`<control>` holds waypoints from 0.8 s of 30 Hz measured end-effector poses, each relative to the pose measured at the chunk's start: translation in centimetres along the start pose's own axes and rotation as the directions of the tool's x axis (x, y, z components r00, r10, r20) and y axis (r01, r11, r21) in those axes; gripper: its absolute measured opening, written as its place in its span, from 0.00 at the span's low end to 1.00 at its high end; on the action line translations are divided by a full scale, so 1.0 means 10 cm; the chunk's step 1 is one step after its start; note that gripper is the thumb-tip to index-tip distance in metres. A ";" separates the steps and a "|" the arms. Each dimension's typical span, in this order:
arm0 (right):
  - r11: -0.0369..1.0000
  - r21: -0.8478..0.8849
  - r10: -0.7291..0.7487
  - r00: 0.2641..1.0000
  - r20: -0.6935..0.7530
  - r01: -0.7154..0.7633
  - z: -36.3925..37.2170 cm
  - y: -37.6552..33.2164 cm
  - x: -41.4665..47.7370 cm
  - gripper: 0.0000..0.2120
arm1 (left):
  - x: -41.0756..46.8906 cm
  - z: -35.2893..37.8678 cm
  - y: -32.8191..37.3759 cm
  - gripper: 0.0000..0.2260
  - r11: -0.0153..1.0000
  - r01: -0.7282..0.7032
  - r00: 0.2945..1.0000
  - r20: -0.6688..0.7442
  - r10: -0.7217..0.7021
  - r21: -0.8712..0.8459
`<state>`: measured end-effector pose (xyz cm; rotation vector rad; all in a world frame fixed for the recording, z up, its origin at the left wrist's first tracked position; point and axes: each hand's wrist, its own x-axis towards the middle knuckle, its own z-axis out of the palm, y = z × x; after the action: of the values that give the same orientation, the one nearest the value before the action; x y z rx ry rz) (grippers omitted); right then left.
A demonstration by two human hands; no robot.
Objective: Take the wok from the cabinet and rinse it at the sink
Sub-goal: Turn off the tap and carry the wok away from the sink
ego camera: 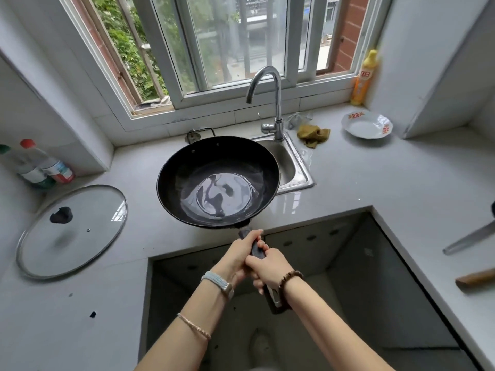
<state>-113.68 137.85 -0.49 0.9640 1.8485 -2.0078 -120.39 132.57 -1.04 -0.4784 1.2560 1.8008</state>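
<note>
One glass lid (71,231) lay flat on the counter at the left. The wok (218,180) was held level over the counter edge, water seemingly pooled in its base. The left hand (238,257) and right hand (267,266) both wrapped its handle (257,251). Judged step: rinsing. The next move called for tipping it out into the sink (290,167), partly beneath its right side, below the tap (267,100).
</note>
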 end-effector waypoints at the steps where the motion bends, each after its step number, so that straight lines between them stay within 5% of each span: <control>1: 1.000 0.002 -0.005 1.000 -0.014 0.005 -0.07 0.06 -0.09 0.06 | -0.05 0.05 -0.10 0.14 1.000 0.010 1.000 0.012 -0.010 0.019; 13: 0.980 0.200 0.030 0.969 -0.245 0.020 -0.80 0.73 -1.11 0.06 | -0.49 0.75 -1.14 0.13 0.954 0.061 0.973 0.197 -0.123 0.295; 24: 0.916 0.375 0.092 0.838 -0.538 0.141 -1.51 0.83 -1.79 0.06 | -0.71 1.76 -1.68 0.14 0.818 0.017 0.854 0.418 -0.311 0.575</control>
<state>-90.78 146.44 4.20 1.8068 1.7032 -2.3595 -99.98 147.23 1.95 0.2002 1.2371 1.2034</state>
